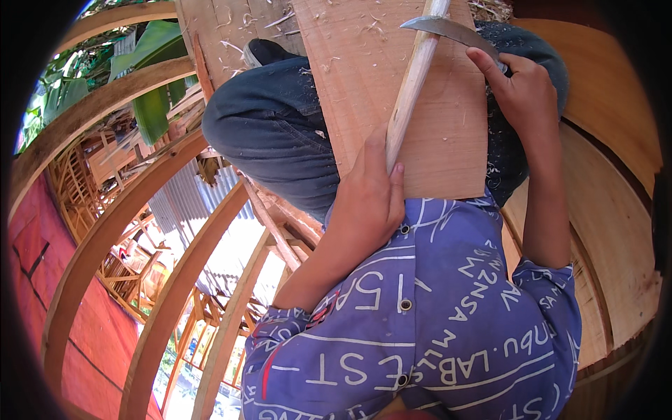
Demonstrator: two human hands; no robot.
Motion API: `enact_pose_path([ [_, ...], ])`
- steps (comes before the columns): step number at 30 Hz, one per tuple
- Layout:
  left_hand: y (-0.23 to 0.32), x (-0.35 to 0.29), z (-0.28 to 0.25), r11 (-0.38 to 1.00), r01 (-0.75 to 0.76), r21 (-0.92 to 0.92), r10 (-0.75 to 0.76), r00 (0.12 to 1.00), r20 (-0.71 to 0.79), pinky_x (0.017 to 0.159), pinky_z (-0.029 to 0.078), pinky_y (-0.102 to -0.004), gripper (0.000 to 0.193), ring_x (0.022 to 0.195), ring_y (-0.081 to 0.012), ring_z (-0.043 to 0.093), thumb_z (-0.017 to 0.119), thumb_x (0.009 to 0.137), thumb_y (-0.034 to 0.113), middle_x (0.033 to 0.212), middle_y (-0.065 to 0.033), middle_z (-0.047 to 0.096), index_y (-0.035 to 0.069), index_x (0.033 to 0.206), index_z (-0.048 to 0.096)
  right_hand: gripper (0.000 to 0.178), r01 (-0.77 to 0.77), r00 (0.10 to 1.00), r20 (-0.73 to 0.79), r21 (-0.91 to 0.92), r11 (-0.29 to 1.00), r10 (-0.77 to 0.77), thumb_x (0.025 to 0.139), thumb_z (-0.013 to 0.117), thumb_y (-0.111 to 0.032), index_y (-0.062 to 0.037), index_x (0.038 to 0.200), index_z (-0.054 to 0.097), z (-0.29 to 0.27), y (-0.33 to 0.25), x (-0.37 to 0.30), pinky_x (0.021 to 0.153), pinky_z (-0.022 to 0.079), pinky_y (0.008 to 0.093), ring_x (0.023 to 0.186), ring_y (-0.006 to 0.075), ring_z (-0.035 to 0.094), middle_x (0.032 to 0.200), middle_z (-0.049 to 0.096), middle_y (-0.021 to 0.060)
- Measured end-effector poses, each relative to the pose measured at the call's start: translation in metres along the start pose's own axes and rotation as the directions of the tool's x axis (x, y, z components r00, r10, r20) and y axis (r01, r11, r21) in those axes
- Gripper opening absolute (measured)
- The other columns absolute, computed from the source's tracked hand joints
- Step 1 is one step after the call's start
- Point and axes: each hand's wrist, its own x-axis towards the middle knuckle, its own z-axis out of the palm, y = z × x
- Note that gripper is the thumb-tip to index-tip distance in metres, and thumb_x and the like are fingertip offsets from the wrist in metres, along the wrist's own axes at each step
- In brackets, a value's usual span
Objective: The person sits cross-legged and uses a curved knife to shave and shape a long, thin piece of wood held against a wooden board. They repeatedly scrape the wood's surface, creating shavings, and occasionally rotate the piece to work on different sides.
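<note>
My left hand (367,203) is closed around the lower end of a long, pale whittled stick (411,87). The stick slants up and away over a wide wooden board (444,157) laid across my lap. In my right hand (523,91) is a knife with a curved, sickle-like blade (455,30); most of its handle is hidden by my fingers. The thumb points up along the back of the knife. Its blade lies across the upper part of the stick, touching or very close to it. The stick's far end runs out of view at the top.
Thin shavings lie on the board and on the planks (238,28) beyond it. My bent legs (273,126) are on both sides of the board. Curving wooden slats (105,238) stand at the left, with corrugated metal sheets (178,199) below. Large wooden panels (609,217) are at the right.
</note>
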Motion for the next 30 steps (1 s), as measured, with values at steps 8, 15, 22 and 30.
enact_pose_path([
  [8,0.002,-0.001,-0.001,1.0,0.022,-0.002,-0.022,1.0,-0.004,0.075,0.049,-0.0495,0.046,0.09,-0.0495,0.058,0.051,0.089,0.006,0.106,-0.0337,0.054,-0.003,0.131,0.036,0.074,-0.029,0.998,-0.051,0.119,0.992,0.036,0.079,0.052,-0.073,-0.0009,0.067,0.065,0.005,0.001,-0.013,0.055,0.047,0.0404,0.059,0.033,0.061,0.055,0.057,0.0152],
  [15,-0.004,-0.031,-0.019,0.99,0.014,0.144,-0.015,1.0,0.01,0.068,0.05,-0.0469,0.046,0.08,-0.0466,0.061,0.053,0.089,0.008,0.104,-0.0295,0.057,-0.001,0.131,0.036,0.067,-0.019,0.957,-0.284,0.12,0.993,0.052,0.082,0.055,-0.066,0.0,0.076,0.067,0.011,0.034,0.004,0.056,0.046,0.0369,0.056,0.0295,0.058,0.057,0.057,0.0159],
  [22,-0.014,-0.033,-0.022,0.997,-0.001,0.079,0.006,0.998,-0.065,0.065,0.05,-0.0458,0.046,0.078,-0.0454,0.062,0.055,0.089,0.008,0.101,-0.0289,0.058,0.0,0.13,0.038,0.063,0.078,0.997,-0.016,0.123,0.989,-0.076,0.083,0.056,-0.063,-0.0022,0.076,0.069,-0.001,-0.002,-0.014,0.054,0.048,0.0382,0.057,0.034,0.061,0.058,0.059,0.0166],
  [30,-0.017,-0.023,-0.025,0.984,-0.082,0.159,0.107,0.983,-0.152,0.068,0.052,-0.042,0.051,0.084,-0.039,0.064,0.064,0.083,0.008,0.107,-0.0245,0.059,0.001,0.128,0.042,0.049,0.134,0.982,0.1,0.229,0.964,-0.16,0.08,0.067,-0.052,-0.0032,0.076,0.07,0.014,-0.034,-0.039,0.053,0.047,0.037,0.053,0.0284,0.061,0.056,0.059,0.0126],
])
